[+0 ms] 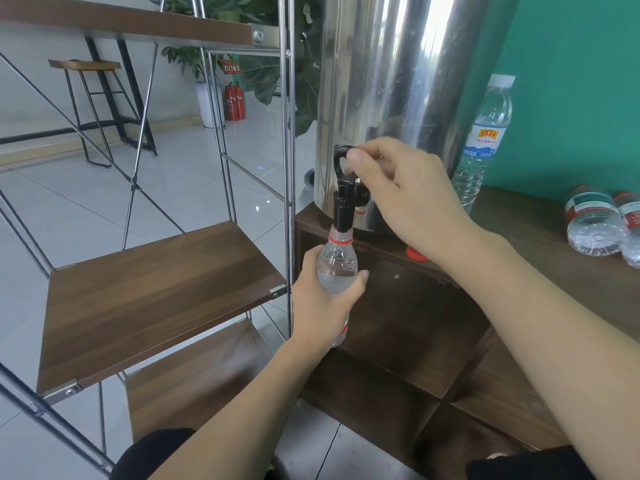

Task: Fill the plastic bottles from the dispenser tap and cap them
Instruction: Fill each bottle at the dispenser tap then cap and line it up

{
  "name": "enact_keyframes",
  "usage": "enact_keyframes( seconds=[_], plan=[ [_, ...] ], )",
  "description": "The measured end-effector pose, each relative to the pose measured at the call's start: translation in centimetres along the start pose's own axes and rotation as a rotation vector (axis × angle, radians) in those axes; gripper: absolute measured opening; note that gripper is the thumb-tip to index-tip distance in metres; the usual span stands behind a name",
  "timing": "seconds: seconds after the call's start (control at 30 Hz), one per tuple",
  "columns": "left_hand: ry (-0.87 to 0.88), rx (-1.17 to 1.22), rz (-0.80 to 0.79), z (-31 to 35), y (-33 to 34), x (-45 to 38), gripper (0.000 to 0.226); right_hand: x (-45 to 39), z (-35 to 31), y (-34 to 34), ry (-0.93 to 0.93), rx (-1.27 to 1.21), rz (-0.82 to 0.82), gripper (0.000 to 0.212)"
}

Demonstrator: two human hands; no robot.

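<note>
Head view: left hand (323,303) hides bottle (336,261) label.

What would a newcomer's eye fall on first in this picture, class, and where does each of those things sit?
First, the tall shiny steel dispenser standing on the dark wooden cabinet at upper centre. Just below it, the right hand pinches the black tap lever, while the left hand grips a clear plastic bottle with its mouth under the spout. To the right, one bottle stands upright against the green wall.

Office lounge: bar stool (90,109), fire extinguishers (234,101), steel dispenser (391,98).
</note>
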State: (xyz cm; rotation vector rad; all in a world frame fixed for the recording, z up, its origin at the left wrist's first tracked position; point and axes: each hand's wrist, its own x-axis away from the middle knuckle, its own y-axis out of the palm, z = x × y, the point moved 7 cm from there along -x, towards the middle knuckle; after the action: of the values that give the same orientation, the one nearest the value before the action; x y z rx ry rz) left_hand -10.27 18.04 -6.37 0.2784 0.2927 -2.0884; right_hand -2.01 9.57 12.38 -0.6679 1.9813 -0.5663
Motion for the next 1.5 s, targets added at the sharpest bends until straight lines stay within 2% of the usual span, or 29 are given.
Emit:
enact_keyframes(
  seconds=[0.13,0.23,0.4,0.53,0.7,0.83,0.97,1.13,1.37,1.5],
  plan=[
    [0.012,-0.003,-0.001,0.0,0.0,0.0,0.06,2.6,1.5,-1.1,-0.002,-0.086,0.119,0.028],
    [0.003,-0.008,-0.001,-0.1,0.0,0.0,0.063,4.1,3.5,-2.0,0.038,0.03,0.155,0.026],
    [-0.006,-0.013,-0.003,-0.2,0.1,0.1,0.063,6.3,7.9,-1.9,0.22,0.314,0.045,0.042],
    [-0.008,-0.019,0.003,-0.2,0.0,0.3,0.063,7.6,10.1,-0.9,0.326,0.384,-0.056,0.062],
    [-0.036,-0.04,0.008,-0.4,-0.1,0.6,0.063,8.2,11.1,0.1,0.343,0.261,-0.08,0.042],
    [-0.029,-0.044,0.014,-0.3,-0.2,1.0,0.064,8.1,11.0,0.2,0.32,0.216,-0.091,0.034],
    [-0.013,-0.041,0.028,-0.1,-0.5,1.4,0.061,8.0,9.3,0.0,0.197,0.087,-0.073,0.033],
    [0.014,-0.026,0.011,0.5,-0.3,2.4,0.061,7.9,6.3,0.3,0.051,-0.087,-0.126,0.035],
    [0.124,0.013,-0.083,2.2,0.2,3.9,0.057,8.1,5.4,-0.4,0.011,-0.263,-0.197,0.039],
    [0.181,0.008,-0.155,2.8,0.8,4.4,0.058,8.3,5.6,-0.6,0.059,-0.442,-0.309,0.038]
  ],
)
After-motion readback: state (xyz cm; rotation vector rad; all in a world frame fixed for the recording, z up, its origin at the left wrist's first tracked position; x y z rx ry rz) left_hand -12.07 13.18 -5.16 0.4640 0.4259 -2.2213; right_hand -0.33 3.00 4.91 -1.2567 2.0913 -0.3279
